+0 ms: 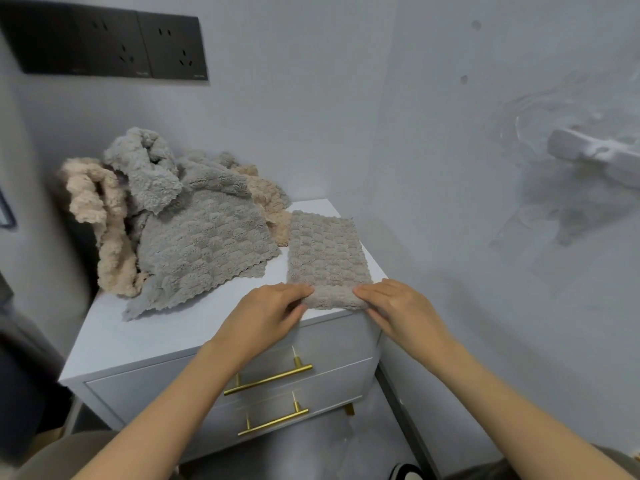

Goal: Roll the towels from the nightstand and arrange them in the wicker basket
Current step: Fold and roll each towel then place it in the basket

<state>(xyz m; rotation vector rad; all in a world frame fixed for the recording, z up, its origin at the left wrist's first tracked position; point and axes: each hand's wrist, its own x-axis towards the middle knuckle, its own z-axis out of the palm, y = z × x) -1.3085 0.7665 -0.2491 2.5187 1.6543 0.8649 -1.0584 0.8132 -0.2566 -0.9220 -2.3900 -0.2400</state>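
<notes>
Both hands, left (273, 311) and right (391, 304), pinch the folded taupe towel's (325, 251) near end at the nightstand's (145, 341) front right corner; roll tightly, keeping edges aligned.

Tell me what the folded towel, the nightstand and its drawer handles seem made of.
The folded towel: soft plush fleece, likely microfibre, by its puffy scalloped pile. The nightstand: smooth matte white board, probably painted or laminated wood. The drawer handles: metal with a brushed gold finish, by their sheen.
</notes>
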